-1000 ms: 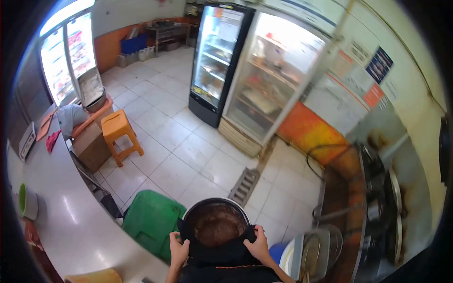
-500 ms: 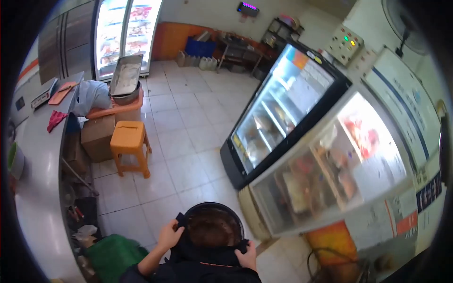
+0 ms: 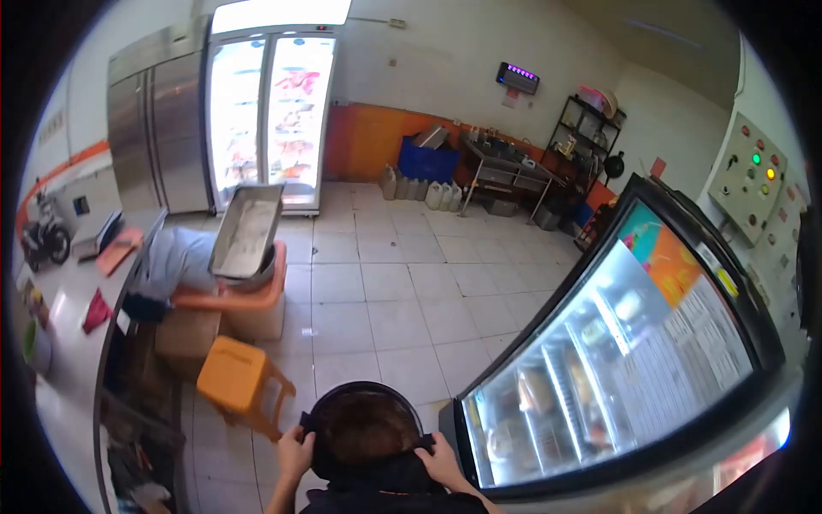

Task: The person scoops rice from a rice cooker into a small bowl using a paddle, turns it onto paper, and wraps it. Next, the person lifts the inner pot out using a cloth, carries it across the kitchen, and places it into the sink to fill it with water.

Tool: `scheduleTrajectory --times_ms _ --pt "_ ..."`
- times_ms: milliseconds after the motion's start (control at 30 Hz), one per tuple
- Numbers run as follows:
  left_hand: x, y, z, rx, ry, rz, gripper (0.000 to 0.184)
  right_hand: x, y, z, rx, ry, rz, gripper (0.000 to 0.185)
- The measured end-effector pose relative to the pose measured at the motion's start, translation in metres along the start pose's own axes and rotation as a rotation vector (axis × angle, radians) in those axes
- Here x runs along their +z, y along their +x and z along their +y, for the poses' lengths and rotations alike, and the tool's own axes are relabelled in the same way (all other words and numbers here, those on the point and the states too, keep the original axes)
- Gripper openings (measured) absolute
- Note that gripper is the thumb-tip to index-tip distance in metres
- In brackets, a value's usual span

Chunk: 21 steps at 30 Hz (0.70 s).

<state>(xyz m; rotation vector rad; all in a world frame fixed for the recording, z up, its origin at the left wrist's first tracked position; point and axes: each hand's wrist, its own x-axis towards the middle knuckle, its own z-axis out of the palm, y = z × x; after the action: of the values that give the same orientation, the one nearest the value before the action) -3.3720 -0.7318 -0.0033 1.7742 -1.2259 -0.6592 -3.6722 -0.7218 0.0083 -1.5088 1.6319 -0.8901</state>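
Note:
A round black pot [image 3: 364, 387] is in front of my body at the bottom middle, with a dark brown, blurred interior. My left hand [image 3: 295, 450] is closed at its left side, gripping a piece of black material at the rim. On the opposite side, my right hand [image 3: 442, 461] is closed on a similar black piece. Whether these pieces are cloth or handles is hard to tell. Dark clothing covers the near edge of the pot.
An orange stool [image 3: 233, 375] stands just left of the pot. A lit glass-door fridge [image 3: 599, 360] rises close on the right. Along the left runs a steel counter [image 3: 68, 385]. Ahead, a metal tray [image 3: 248, 231] rests on an orange-lidded box [image 3: 278, 287]. White floor tiles [image 3: 385, 283] stretch forward.
I have moved forward with the pot held in both hands. The stool and tray are nearer, and the right-hand fridge is larger. The view has tilted up toward the back wall.

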Motion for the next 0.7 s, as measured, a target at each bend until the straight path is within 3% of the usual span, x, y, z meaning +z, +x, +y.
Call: scheduleTrajectory --times_ms 33,100,167,300,367,500,600,633,700 --pt "0.032 0.039 0.029 0.013 0.012 -0.035 0.027 -0.016 0.045 0.010 0.054 0.109 0.003 0.030" --pt "0.093 0.117 0.084 0.064 0.048 -0.147 0.027 -0.059 0.114 0.016 0.115 0.002 0.090 0.031" --pt "0.161 0.189 0.144 0.144 0.010 -0.228 0.026 -0.095 0.187 0.043 -0.055 -0.160 0.347 0.029" --pt "0.325 0.324 0.202 0.196 -0.093 -0.342 0.025 -0.177 0.341 0.055 0.147 0.180 0.435 0.021" --pt "0.398 0.386 0.245 0.221 0.028 -0.392 0.026 -0.202 0.434 0.114 0.114 0.241 0.527 0.019" --pt "0.538 0.509 0.276 0.130 -0.067 -0.373 0.032 -0.279 0.634 0.150 0.127 0.193 0.501 0.017" --pt "0.611 0.606 0.328 0.099 0.031 -0.406 0.031 -0.326 0.774 0.151 0.130 0.282 0.482 0.015" --pt "0.633 0.638 0.338 0.097 0.050 -0.416 0.031 -0.341 0.821 0.165 0.079 0.165 0.430 0.014" --pt "0.688 0.706 0.358 0.110 -0.027 -0.327 0.033 -0.369 0.910 0.175 0.095 0.308 0.282 0.022"
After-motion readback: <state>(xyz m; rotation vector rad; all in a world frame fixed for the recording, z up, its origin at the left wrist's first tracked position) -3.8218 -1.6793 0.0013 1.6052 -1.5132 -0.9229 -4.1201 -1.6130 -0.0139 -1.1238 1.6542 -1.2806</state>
